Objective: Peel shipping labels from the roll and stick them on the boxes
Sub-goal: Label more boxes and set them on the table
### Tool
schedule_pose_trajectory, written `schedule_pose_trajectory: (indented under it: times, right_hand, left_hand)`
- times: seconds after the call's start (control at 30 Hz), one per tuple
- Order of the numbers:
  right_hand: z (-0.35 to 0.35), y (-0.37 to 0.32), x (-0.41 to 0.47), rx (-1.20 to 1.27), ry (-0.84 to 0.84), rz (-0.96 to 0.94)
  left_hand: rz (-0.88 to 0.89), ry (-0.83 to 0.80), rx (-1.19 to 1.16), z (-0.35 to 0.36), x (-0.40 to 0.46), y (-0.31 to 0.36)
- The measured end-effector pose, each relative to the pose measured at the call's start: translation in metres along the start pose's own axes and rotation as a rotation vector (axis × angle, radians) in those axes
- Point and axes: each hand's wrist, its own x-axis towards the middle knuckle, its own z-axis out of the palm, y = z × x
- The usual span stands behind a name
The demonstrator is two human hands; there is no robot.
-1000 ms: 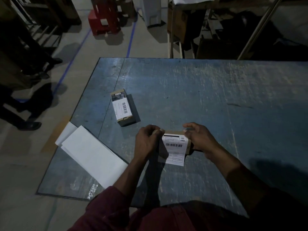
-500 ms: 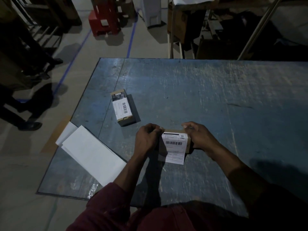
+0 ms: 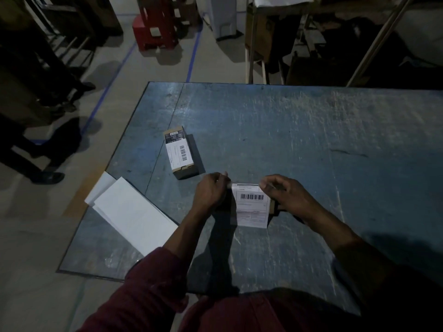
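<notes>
Hands meet over a white shipping label [image 3: 251,206] near the front of the blue tabletop [image 3: 311,140]. Its long axis runs from the far edge toward the person, barcode across the far end and fine print below. The left hand [image 3: 211,192] pinches the far left corner, the right hand [image 3: 285,195] pinches the far right corner. Brown cardboard of a box [image 3: 272,207] shows at the label's right edge. Farther left lies a labelled box [image 3: 181,153], and white sheets [image 3: 129,212] overhang the tabletop's left edge.
</notes>
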Motion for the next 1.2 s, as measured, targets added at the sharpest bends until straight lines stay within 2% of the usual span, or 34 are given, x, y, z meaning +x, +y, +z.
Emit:
schedule_pose_trajectory:
  times: [0.13, 0.2, 0.37, 0.6, 0.77, 0.87, 1.0, 1.2]
  right_hand:
    - [0.004, 0.005, 0.005, -0.199, 0.109, -0.066]
    - [0.006, 0.007, 0.009, -0.223, 0.129, -0.068]
    - [0.000, 0.009, 0.018, -0.226, 0.122, -0.082]
    - [-0.012, 0.003, 0.017, -0.320, 0.076, -0.152]
    - [0.008, -0.008, 0.028, -0.501, 0.139, -0.173]
    - [0.028, -0.015, 0.033, -0.678, 0.104, -0.193]
    - [0.024, -0.005, 0.028, -0.795, 0.048, -0.245]
    - [0.008, 0.003, 0.021, -0.670, 0.036, -0.298]
  left_hand:
    - [0.017, 0.002, 0.154, 0.002, 0.015, 0.001]
    - [0.023, 0.008, 0.224, 0.003, 0.019, 0.000]
    - [0.010, 0.027, 0.418, 0.007, 0.024, 0.001]
    - [0.094, 0.102, 0.498, 0.018, 0.021, -0.005]
    - [0.066, 0.171, 0.392, 0.023, 0.023, -0.012]
    - [0.044, 0.190, 0.329, 0.023, 0.021, -0.014]
    - [0.021, 0.200, 0.314, 0.024, 0.021, -0.014]
    - [-0.002, 0.190, 0.317, 0.024, 0.021, -0.012]
